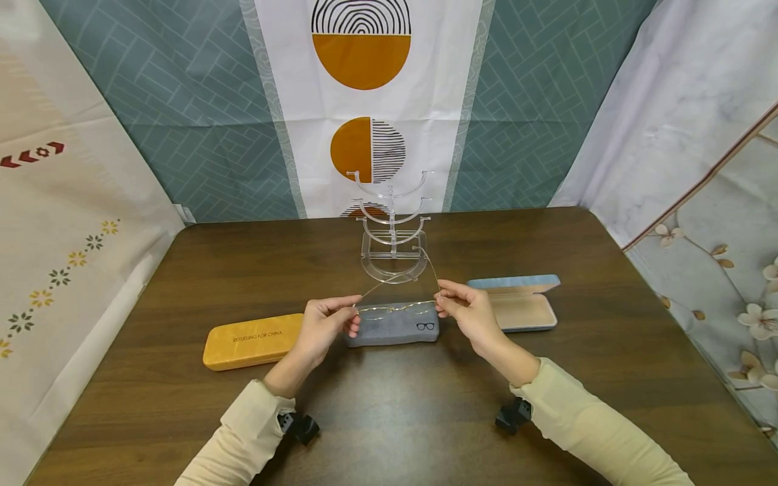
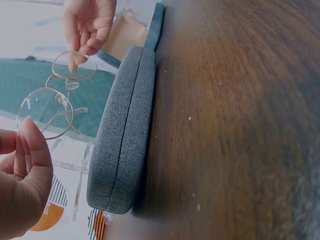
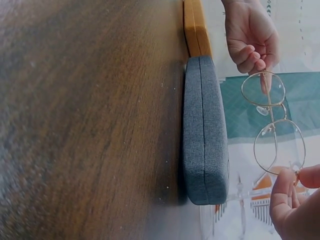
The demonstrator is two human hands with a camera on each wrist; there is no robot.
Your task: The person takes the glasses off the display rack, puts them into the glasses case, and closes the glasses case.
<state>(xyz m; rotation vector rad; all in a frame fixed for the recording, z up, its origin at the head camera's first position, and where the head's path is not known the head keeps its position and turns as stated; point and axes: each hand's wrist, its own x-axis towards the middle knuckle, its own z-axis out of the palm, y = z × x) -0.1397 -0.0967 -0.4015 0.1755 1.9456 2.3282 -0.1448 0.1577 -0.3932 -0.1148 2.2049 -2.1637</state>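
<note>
Thin gold wire-rimmed eyeglasses (image 1: 392, 308) with round clear lenses are held up between both hands, temples spread away toward the stand. My left hand (image 1: 328, 324) pinches the left end of the frame near its hinge. At the opposite end, the right hand (image 1: 467, 312) pinches the frame between thumb and fingers. Below the glasses lies a closed grey fabric glasses case (image 1: 395, 329), marked with a small glasses print. The left wrist view shows the round rims (image 2: 46, 114) raised off the table, beside the grey case (image 2: 121, 132).
A clear tiered display stand (image 1: 393, 236) rises behind the glasses. To the left lies a closed yellow glasses case (image 1: 252, 341) with lettering. On the right sits an open blue case (image 1: 523, 310) with a beige lining. Patterned cloth (image 1: 200, 121) hangs behind the wooden table (image 1: 401, 418).
</note>
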